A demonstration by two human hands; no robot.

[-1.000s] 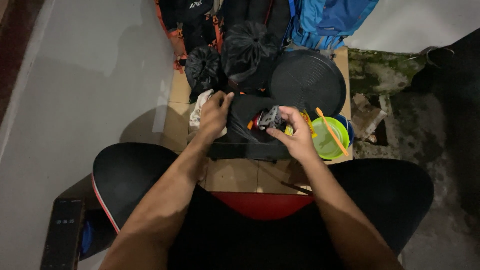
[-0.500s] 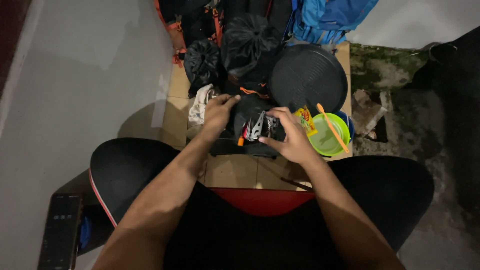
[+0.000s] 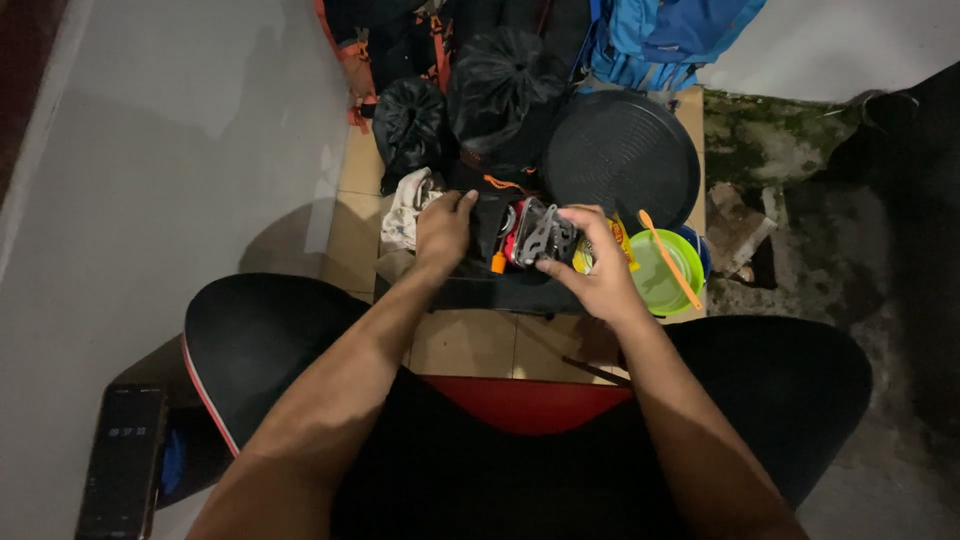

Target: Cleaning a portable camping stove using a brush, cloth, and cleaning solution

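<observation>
Both hands are low in front of me over a black pouch [image 3: 490,290] lying on the tiled floor [image 3: 465,345]. My left hand [image 3: 443,232] rests palm-down on the pouch's upper left edge, fingers curled onto the dark fabric, pinning it; nothing loose is in that hand. My right hand [image 3: 598,272] has its fingers wrapped round a bunch of metal clips [image 3: 537,236], silvery with red bits, held just right of my left hand at the pouch mouth. Whether the clips touch the pouch I can't tell, too dark.

A small orange tab [image 3: 497,263] pokes out between my hands, right under the clips. Just left of my left hand sits a crumpled pale cloth [image 3: 405,212], touching the pouch edge. Right of my right hand, close by, is a green bowl [image 3: 655,290] with an orange spoon [image 3: 668,255] laid across it, slanting. A yellow packet [image 3: 620,240] shows behind my right fingers, partly hidden.

Beyond both hands: a round black pan [image 3: 622,155] past my right hand, two tied black plastic bags [image 3: 470,100] past my left, and a blue backpack [image 3: 665,35] further out. Near my body, my knees in black shorts [image 3: 260,335] flank both forearms. A dark phone [image 3: 122,470] lies well left of my left arm, by my knee.
</observation>
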